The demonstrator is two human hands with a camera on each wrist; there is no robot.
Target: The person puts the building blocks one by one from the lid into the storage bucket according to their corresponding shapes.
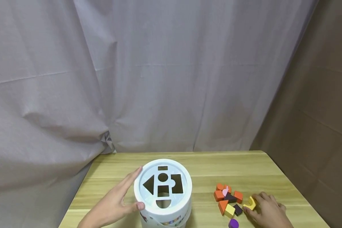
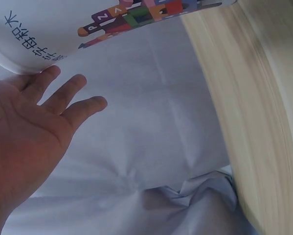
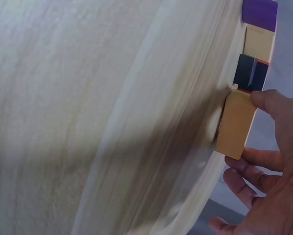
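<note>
A white cylindrical shape-sorter bucket (image 1: 188,202) stands upright on the table, its pale lid (image 1: 148,199) cut with several shaped holes. My left hand (image 1: 114,199) rests against the bucket's left side, forefinger and thumb at the rim; its other fingers (image 2: 78,85) spread out loosely in the left wrist view. On the right, my right hand (image 1: 270,210) pinches a yellow block with a curved notch (image 1: 251,204) between thumb and fingers. The right wrist view has this yellow block (image 3: 237,125) at the tabletop, beside a black block (image 3: 250,73).
Left of my right hand lies a loose cluster: orange blocks (image 1: 218,195), an orange triangle (image 1: 223,206), a pink piece (image 1: 225,192), a black triangle (image 1: 230,198), a yellow block (image 1: 229,210) and a purple cylinder (image 1: 233,223). Grey curtains (image 1: 171,79) hang behind the wooden table (image 1: 111,171).
</note>
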